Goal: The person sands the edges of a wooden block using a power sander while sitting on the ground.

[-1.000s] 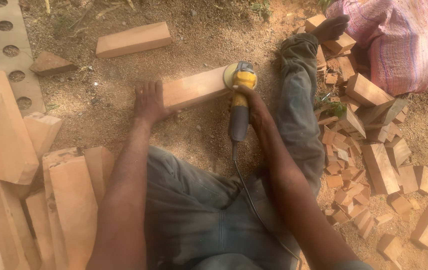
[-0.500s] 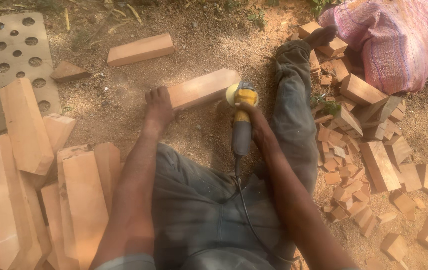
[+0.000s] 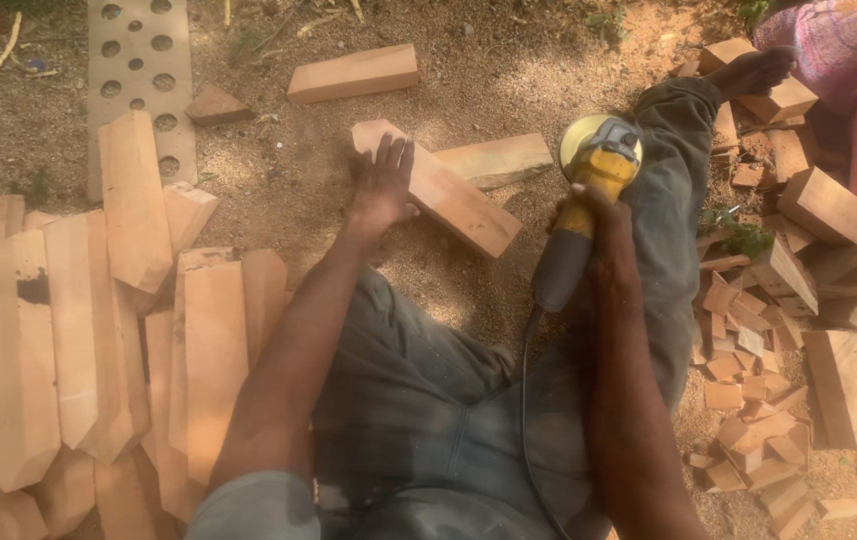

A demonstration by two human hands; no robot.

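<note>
Left hand (image 3: pixel 383 187), fingers spread flat, pressed the upper end of the long pale-orange wooden block (image 3: pixel 439 190), lying diagonally on sandy ground toward lower right, while right hand (image 3: pixel 599 225), clamped around the yellow angle grinder (image 3: pixel 589 175), hovered just right.

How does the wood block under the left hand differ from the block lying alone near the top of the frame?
The block under the left hand lies diagonally, touched by that hand; the lone block lies nearly level, untouched. The held block sits near the grinder in the right hand; the lone one lies farther off. Both are pale reddish wood.
</note>
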